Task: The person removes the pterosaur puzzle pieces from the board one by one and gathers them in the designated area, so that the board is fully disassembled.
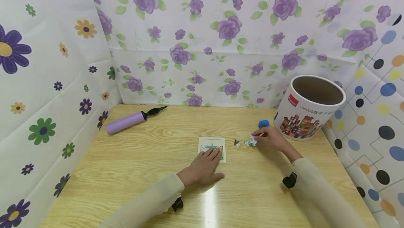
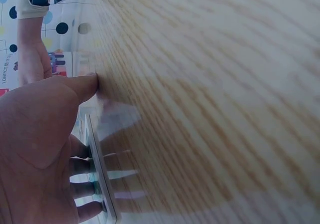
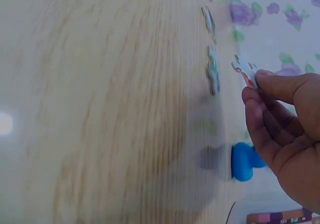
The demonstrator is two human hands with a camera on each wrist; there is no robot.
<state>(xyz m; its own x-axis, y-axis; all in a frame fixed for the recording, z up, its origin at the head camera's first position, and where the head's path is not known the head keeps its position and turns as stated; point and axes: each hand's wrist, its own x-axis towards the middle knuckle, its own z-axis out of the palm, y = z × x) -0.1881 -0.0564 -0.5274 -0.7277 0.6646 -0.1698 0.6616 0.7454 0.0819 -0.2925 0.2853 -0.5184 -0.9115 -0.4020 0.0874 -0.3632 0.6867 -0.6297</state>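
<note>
My left hand (image 1: 203, 169) rests with fingers spread on a small square puzzle board (image 1: 212, 139) that has a pale frame and a green picture. From low down, the left wrist view has the board's thin edge (image 2: 102, 174) under the fingertips. My right hand (image 1: 272, 139) pinches a white jigsaw piece with a red mark (image 3: 245, 73) between thumb and forefinger, raised over the table. Two loose jigsaw pieces, one brown and green (image 1: 237, 143) and one white and green (image 3: 213, 69), lie on the wood between my hands.
A blue object (image 1: 263, 123) stands just beyond my right hand. Behind it, a large white printed bucket (image 1: 310, 110) takes up the back right corner. A purple hand pump (image 1: 126, 122) lies at the back left. Patterned sheets (image 1: 189, 42) enclose the wooden table (image 1: 151, 158).
</note>
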